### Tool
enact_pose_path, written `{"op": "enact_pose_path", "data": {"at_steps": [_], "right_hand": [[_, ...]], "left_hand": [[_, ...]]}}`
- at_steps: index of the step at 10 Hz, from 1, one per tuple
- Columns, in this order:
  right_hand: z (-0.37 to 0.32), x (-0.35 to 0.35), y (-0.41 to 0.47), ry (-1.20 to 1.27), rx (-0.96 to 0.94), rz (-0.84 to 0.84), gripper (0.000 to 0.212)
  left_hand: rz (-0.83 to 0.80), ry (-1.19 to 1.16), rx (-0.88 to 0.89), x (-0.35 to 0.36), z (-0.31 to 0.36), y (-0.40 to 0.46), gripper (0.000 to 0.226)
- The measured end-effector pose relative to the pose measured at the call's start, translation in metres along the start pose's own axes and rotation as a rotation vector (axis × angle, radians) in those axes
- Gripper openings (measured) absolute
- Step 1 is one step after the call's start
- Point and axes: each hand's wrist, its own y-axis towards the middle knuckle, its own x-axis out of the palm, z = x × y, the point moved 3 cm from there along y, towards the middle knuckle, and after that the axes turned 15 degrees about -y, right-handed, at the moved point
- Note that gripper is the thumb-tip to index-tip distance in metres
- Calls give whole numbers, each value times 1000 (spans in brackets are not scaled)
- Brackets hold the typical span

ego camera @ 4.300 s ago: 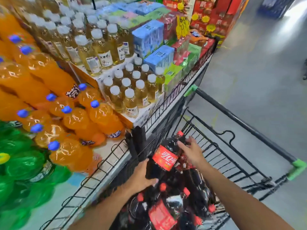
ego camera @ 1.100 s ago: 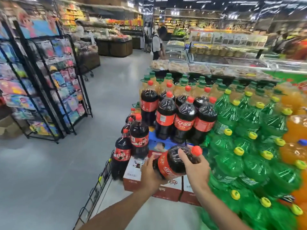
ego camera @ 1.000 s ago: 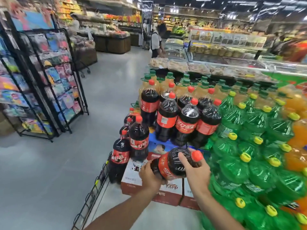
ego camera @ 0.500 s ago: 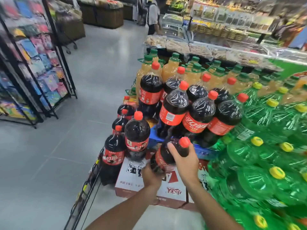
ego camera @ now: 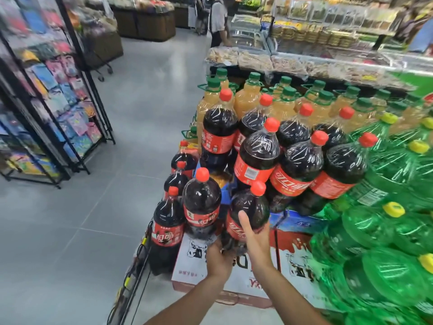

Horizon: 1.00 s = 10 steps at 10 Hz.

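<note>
Head view, cola bottle [ego camera: 250, 207] over carton [ego camera: 194, 266], floor [ego camera: 82, 219] left

Near cola bottle [ego camera: 251, 207]: near-black liquid, red cap, red label with white script. Carton [ego camera: 192, 263] beneath: white, red splash, black line drawing. Right soda bottles [ego camera: 386, 231]: bright green, yellow caps. Far juice jugs [ego camera: 248, 99]: cloudy amber, dark green caps. Floor [ego camera: 70, 231]: grey tiles. Left display rack [ego camera: 58, 95]: black frame, multicoloured packets.

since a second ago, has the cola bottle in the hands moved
Yes. The cola bottle, then lying sideways with its cap to the right, now stands upright above the white carton, close beside the shelved cola bottle on its left.
</note>
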Motion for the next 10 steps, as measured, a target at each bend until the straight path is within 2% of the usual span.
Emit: {"op": "enact_pose_path", "data": {"at_steps": [1, 2, 3, 4, 5, 6, 7, 8, 10], "right_hand": [[5, -1, 7, -83, 34, -39, 98], [-5, -9, 18, -139, -11, -153, 77], [-6, -15, 26, -203, -15, -237, 70], [-2, -18, 29, -178, -16, -250, 69], [-3, -16, 27, -157, -42, -223, 71], [1, -4, 22, -128, -65, -140, 77], [6, 10, 16, -76, -30, -65, 93], [14, 9, 18, -78, 1, -57, 108], [15, 2, 17, -123, 12, -136, 111]], "left_hand": [[-24, -87, -21, 2, -4, 1, 30], [17, -177, -80, 8, -8, 4, 30], [56, -349, -193, 17, -18, 11, 49], [27, -360, -192, 23, -31, 18, 58], [27, -365, -209, 22, -45, 20, 56], [-7, -299, -223, 17, -49, 25, 65], [-68, -129, -146, 10, -48, 32, 67], [-108, -104, -143, 6, -56, 41, 77], [-228, 38, -183, 4, -33, 18, 92]]}}
